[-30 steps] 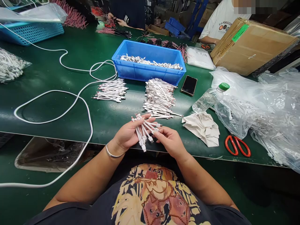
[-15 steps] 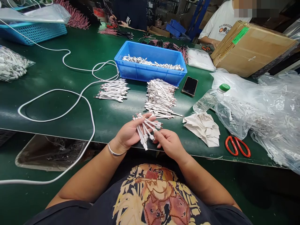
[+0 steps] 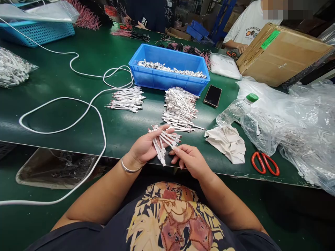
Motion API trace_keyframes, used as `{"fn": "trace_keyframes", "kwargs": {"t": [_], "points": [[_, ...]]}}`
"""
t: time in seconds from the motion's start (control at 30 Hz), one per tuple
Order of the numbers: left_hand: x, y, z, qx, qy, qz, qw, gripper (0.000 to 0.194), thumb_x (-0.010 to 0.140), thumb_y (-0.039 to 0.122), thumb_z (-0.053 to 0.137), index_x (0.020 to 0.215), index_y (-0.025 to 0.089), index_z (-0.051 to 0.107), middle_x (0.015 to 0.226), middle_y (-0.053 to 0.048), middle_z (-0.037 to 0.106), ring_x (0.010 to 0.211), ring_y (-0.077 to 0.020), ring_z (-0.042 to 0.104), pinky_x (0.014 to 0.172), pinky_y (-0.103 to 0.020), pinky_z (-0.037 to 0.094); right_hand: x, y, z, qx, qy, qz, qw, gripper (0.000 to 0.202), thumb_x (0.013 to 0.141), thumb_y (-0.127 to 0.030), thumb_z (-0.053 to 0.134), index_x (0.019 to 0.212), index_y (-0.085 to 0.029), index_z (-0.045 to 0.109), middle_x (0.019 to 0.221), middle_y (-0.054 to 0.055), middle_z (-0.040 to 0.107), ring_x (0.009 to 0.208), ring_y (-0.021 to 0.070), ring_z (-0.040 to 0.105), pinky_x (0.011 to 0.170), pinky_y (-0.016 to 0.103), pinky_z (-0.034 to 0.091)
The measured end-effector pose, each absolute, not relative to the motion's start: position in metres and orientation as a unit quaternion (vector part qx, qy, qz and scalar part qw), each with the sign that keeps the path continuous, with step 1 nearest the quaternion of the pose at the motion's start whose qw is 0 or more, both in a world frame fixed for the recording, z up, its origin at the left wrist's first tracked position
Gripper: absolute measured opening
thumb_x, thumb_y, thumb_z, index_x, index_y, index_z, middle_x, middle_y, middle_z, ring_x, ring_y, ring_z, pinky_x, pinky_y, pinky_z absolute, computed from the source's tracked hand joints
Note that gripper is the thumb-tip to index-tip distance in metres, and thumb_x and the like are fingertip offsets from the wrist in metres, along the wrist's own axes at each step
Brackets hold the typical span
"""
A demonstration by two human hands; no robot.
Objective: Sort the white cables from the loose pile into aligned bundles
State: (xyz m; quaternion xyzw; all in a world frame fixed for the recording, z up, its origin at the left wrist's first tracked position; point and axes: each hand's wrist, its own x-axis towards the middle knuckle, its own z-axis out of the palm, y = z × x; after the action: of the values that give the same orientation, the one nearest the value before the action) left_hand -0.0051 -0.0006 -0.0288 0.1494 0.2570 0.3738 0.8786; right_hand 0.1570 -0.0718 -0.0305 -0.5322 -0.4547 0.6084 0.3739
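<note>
My left hand [image 3: 146, 146], palm up, holds a fanned bunch of short white cables [image 3: 160, 150] with small connectors at their ends, the thumb lying across them. At the bunch's right edge, my right hand [image 3: 190, 158] has its thumb and forefinger at one cable's connector, the other fingers loosely curled. Just beyond my hands lies a large pile of similar white cables [image 3: 180, 108]. A smaller cable pile [image 3: 127, 99] is to its left. Behind both piles stands a blue bin [image 3: 167, 78] with more white pieces inside.
To the right are a phone [image 3: 213, 96], a bottle with a green cap [image 3: 232, 111], a pale cloth [image 3: 227, 144], red-handled scissors [image 3: 265, 163] and clear bags of cables [image 3: 295, 132]. A long white cord [image 3: 101, 118] loops across the left. Two people sit across the table, near a cardboard box [image 3: 282, 55].
The cables in my left hand have shifted, with more gathered toward the right side of the fan. My right hand's fingers have spread slightly and lowered a little.
</note>
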Motion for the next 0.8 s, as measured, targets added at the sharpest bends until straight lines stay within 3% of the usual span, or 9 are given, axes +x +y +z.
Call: {"fn": "trace_keyframes", "kwargs": {"t": [0.23, 0.4, 0.8], "points": [[-0.002, -0.007, -0.004, 0.159, 0.257, 0.370, 0.878, 0.025, 0.086, 0.017, 0.047, 0.107, 0.012, 0.060, 0.104, -0.011, 0.068, 0.099, -0.0253, 0.063, 0.098, -0.046, 0.041, 0.141, -0.080, -0.026, -0.457, -0.414, 0.687, 0.385, 0.033, 0.078, -0.046, 0.059, 0.084, -0.014, 0.061, 0.067, 0.001, 0.060, 0.055, 0.0102, 0.056, 0.042, 0.018, 0.044], [0.002, -0.013, 0.000, 0.167, 0.270, 0.354, 0.880, 0.025, 0.087, 0.016, 0.046, 0.108, 0.013, 0.059, 0.103, -0.011, 0.068, 0.094, -0.0232, 0.065, 0.094, -0.044, 0.045, 0.137, -0.085, -0.029, -0.439, -0.420, 0.681, 0.410, 0.031, 0.080, -0.046, 0.056, 0.076, -0.015, 0.061, 0.063, 0.000, 0.057, 0.050, 0.0081, 0.051, 0.041, 0.018, 0.043], [0.004, -0.019, 0.002, 0.199, 0.272, 0.353, 0.873, 0.027, 0.085, 0.016, 0.047, 0.110, 0.012, 0.058, 0.109, -0.013, 0.065, 0.102, -0.0277, 0.062, 0.099, -0.045, 0.039, 0.150, -0.101, -0.033, -0.480, -0.385, 0.649, 0.448, 0.030, 0.081, -0.044, 0.056, 0.081, -0.015, 0.061, 0.067, 0.001, 0.063, 0.046, 0.0064, 0.052, 0.042, 0.017, 0.043]]}}
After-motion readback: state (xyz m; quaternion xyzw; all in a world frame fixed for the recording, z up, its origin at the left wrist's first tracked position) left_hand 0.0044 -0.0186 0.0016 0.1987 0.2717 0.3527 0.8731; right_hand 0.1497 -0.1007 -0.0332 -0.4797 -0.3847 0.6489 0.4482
